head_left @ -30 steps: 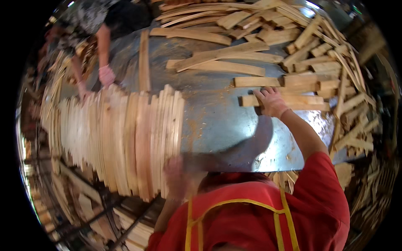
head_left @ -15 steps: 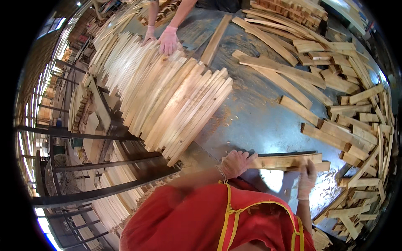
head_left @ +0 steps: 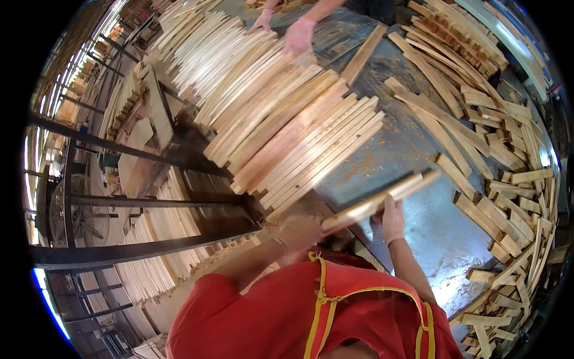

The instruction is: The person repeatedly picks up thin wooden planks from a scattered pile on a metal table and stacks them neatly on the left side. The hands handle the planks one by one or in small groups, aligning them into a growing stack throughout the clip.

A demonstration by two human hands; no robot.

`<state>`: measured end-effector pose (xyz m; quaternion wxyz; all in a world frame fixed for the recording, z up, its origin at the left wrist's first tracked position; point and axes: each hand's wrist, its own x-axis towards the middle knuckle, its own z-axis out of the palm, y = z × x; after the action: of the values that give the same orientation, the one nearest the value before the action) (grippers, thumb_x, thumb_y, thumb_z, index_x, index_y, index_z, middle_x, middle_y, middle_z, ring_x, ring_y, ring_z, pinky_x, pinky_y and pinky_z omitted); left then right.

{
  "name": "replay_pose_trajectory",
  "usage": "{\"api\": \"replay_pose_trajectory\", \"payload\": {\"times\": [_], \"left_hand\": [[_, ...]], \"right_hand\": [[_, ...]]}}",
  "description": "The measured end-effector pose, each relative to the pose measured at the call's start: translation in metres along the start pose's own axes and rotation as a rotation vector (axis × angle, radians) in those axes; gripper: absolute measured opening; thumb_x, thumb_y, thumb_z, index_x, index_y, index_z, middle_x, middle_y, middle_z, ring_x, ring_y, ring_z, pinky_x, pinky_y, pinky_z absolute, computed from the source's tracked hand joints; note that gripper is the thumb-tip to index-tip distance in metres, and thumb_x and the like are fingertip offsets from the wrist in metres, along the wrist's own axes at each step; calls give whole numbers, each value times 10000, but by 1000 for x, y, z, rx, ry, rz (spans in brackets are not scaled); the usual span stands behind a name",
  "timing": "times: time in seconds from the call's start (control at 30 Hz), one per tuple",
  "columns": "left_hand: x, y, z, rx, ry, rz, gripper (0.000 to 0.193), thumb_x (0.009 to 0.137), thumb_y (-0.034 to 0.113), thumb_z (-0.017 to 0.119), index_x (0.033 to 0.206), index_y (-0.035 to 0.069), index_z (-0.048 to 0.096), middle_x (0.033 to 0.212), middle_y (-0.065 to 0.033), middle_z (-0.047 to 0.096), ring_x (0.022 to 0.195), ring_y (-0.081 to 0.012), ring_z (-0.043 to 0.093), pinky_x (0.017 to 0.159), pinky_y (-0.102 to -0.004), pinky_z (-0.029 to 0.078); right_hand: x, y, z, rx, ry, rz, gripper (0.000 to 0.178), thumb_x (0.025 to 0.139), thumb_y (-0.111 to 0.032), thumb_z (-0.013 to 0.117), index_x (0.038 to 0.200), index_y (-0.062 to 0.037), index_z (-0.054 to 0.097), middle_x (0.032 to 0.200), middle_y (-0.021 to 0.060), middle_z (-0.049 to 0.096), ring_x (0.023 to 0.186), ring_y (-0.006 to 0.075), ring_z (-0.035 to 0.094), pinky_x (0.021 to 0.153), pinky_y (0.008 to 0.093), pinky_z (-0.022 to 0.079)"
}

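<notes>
A couple of wooden strips [head_left: 359,213], held together and slanting up to the right, are in front of me above the metal table. My left hand [head_left: 301,233], blurred by motion, is closed round their near left end. Further along, my gloved right hand [head_left: 392,220] grips them from below, with its thumb up along the side. Just beyond lies a wide row of wooden strips [head_left: 287,128] packed side by side. A co-worker's gloved hand [head_left: 299,37] presses on the far end of that row, and the co-worker's other hand [head_left: 261,23] is beside it.
Loose boards [head_left: 436,107] and short offcuts [head_left: 496,221] pile up along the table's right side. Sawdust covers parts of the metal tabletop [head_left: 412,239]. Dark metal bars [head_left: 149,254] run on the left, with stacked strips [head_left: 152,263] around them and a fan [head_left: 84,206] behind.
My hands have carried the held strips leftward, and their right end has swung up and away from me. The view has shifted, and the co-worker's hands stay at the packed row.
</notes>
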<state>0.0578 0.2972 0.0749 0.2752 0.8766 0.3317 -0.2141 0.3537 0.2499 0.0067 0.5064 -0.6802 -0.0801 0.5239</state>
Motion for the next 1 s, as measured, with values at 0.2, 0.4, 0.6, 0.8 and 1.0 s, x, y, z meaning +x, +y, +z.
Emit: {"api": "replay_pose_trajectory", "payload": {"times": [0.2, 0.4, 0.6, 0.8, 1.0], "left_hand": [[17, -62, -94, 215, 687, -227, 663, 959, 506, 705, 1446, 78, 567, 1207, -107, 619, 1087, -254, 599, 956, -434, 471], [15, -173, -123, 146, 481, -779, 988, 896, 589, 742, 1638, 58, 363, 1397, -142, 644, 1272, -286, 650, 1021, -397, 536], [16, -171, -139, 85, 506, -631, 588, 874, 505, 791, 1287, 99, 690, 1196, -124, 747, 1111, -276, 730, 929, -385, 584], [11, -176, -155, 49, 476, -426, 428, 851, 347, 791, 1209, 119, 730, 1233, -114, 738, 1137, -318, 715, 1006, -437, 562], [13, -216, -150, -222, 693, -422, 235, 926, 242, 698, 1126, 128, 746, 1108, -181, 747, 1067, -392, 706, 933, -486, 566]], "right_hand": [[65, -19, 117, -375, -181, -208, 635, 1000, -250, 695, 1540, -90, 401, 903, 27, 600, 712, 117, 551, 607, 296, 502], [12, -38, 100, -262, -347, 18, 737, 968, -160, 755, 1602, 9, 419, 903, -3, 604, 755, 114, 556, 653, 282, 476], [-2, -4, 69, -281, -228, -7, 697, 992, -99, 726, 1610, 21, 426, 972, 27, 652, 785, 121, 575, 650, 276, 453], [-11, 9, 69, -128, -265, 1, 634, 995, -135, 743, 1558, 5, 486, 951, 15, 631, 760, 112, 555, 657, 274, 453], [-32, 9, 60, -72, -294, 58, 687, 985, -101, 725, 1594, 35, 437, 968, -2, 631, 782, 89, 564, 681, 241, 473]]}}
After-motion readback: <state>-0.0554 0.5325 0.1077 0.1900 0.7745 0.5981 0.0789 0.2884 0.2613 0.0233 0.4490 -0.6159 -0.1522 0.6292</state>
